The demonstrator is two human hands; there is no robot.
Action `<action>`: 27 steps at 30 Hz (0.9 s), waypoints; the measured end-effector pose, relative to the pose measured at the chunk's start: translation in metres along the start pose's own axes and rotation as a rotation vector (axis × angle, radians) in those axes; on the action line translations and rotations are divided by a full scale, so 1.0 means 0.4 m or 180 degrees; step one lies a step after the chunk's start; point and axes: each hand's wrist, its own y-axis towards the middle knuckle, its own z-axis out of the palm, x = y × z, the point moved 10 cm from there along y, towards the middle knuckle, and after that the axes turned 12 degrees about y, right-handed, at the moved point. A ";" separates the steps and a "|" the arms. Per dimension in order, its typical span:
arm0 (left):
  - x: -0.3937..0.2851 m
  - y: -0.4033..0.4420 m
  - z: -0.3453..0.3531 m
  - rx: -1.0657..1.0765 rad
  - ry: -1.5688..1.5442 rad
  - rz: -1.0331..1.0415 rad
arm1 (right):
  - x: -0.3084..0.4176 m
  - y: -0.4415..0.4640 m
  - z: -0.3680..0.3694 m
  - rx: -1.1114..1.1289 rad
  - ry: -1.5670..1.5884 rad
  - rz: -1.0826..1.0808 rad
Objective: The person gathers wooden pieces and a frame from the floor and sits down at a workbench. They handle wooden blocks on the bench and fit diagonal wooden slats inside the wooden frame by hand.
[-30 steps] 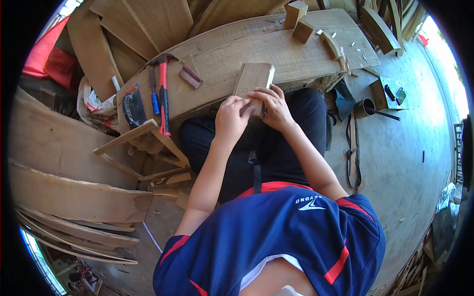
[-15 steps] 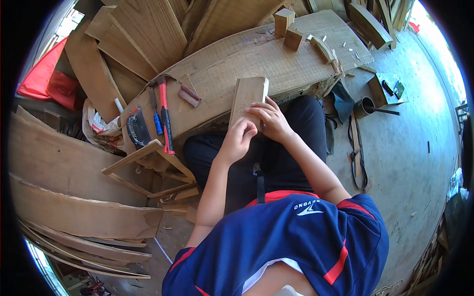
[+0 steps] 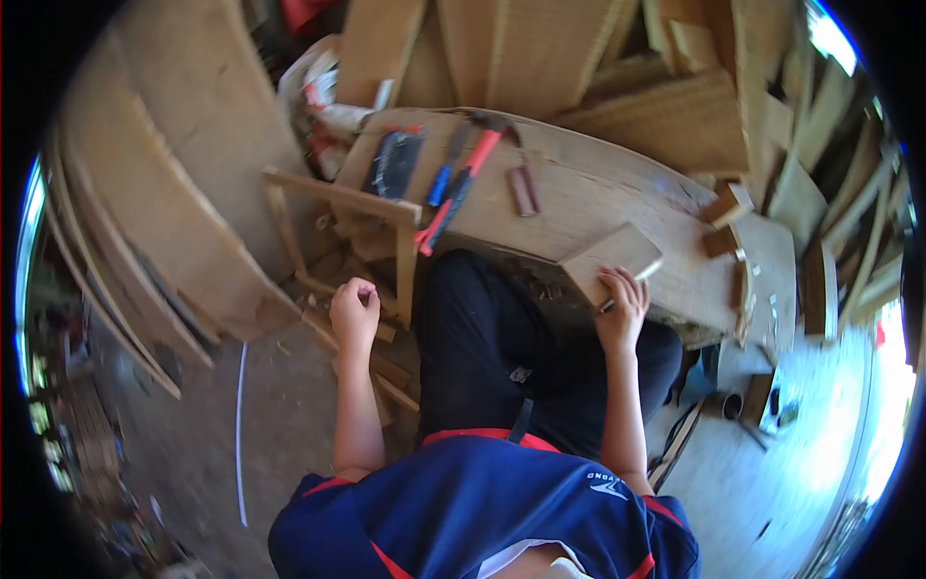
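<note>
My right hand [image 3: 623, 307] grips the near edge of a short wooden board [image 3: 610, 259], its fingers lying on the top face. The board rests tilted against the edge of a thick wooden bench [image 3: 569, 207] in front of my knees. Something small and dark shows beside that hand's thumb, too blurred to name. My left hand [image 3: 355, 309] is raised away from the board, near a small wooden frame [image 3: 407, 261]. Its fingers are curled into a pinch; whatever may be between them is hidden.
On the bench lie a red-and-black hammer [image 3: 463, 183], a blue-handled tool [image 3: 442, 179], a dark flat box [image 3: 395, 162], a brown two-part piece [image 3: 524, 190] and small wooden blocks [image 3: 728, 205]. Large planks [image 3: 183, 174] lean at the left. A metal cup [image 3: 723, 404] stands on the floor.
My left hand has left the board and swung out to the left. My right hand stays on the board. The view has turned leftward, shifting the bench to the right.
</note>
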 end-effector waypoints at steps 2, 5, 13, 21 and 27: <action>0.055 -0.021 -0.017 0.0208 -0.0415 -0.0539 | -0.008 0.027 0.008 -0.0028 -0.0012 0.0025; 0.067 -0.062 0.034 0.0440 -0.1806 -0.0661 | -0.019 0.052 0.033 0.0064 -0.0084 -0.0032; -0.670 -0.246 -0.472 0.1953 -0.4743 0.4017 | -0.057 0.008 0.066 -0.0088 -0.0208 -0.0154; -0.691 -0.335 -0.615 -0.0079 -0.4614 0.4504 | -0.052 0.006 0.067 -0.0113 -0.0170 -0.0259; -0.631 -0.365 -0.657 -0.0202 -0.5072 0.4905 | -0.062 0.005 0.064 -0.0137 -0.0131 -0.0290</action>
